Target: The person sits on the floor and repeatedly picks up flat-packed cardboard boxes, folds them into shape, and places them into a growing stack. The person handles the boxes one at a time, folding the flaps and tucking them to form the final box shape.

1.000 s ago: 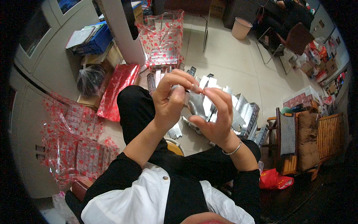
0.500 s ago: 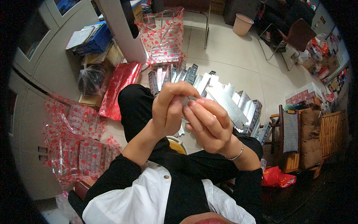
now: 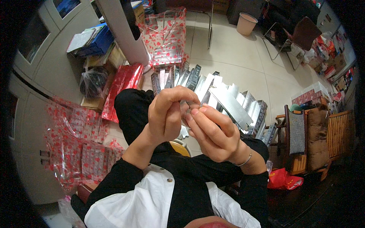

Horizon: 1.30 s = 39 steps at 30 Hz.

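Both hands raised together over the lap. Left hand curled, fingers bent over onto a small clear item pinched between the two hands; right hand meets it from the other side, fingertips on the item. Item mostly hidden, possibly a bit of wrapper. Bracelet on right wrist. On the floor beyond the knees: fanned row of silver boxes. Heart-print bags behind the boxes, more at the floor's left edge, red pack between.
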Each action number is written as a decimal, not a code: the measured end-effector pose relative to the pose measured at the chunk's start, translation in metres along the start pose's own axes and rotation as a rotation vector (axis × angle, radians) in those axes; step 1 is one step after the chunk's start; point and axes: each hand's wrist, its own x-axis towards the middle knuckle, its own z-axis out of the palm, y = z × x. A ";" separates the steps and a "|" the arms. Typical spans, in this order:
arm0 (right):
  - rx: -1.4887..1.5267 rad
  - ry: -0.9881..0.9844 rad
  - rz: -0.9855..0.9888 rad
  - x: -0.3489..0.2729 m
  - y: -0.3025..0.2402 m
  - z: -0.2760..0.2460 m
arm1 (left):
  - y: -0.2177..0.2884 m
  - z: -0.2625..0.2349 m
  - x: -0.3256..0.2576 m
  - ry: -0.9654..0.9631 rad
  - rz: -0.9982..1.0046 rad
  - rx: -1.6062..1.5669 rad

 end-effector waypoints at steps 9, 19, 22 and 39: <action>0.002 0.004 -0.009 -0.002 0.000 -0.001 | -0.002 -0.001 0.002 -0.018 0.108 -0.032; 0.061 0.018 0.098 -0.011 0.000 0.007 | 0.006 0.002 -0.002 0.039 0.058 0.081; 0.256 0.012 0.235 -0.013 0.001 0.015 | 0.000 0.004 -0.005 0.126 -0.036 -0.030; 0.566 -0.005 0.874 -0.042 0.066 0.042 | -0.101 -0.001 -0.106 -0.338 -0.655 0.101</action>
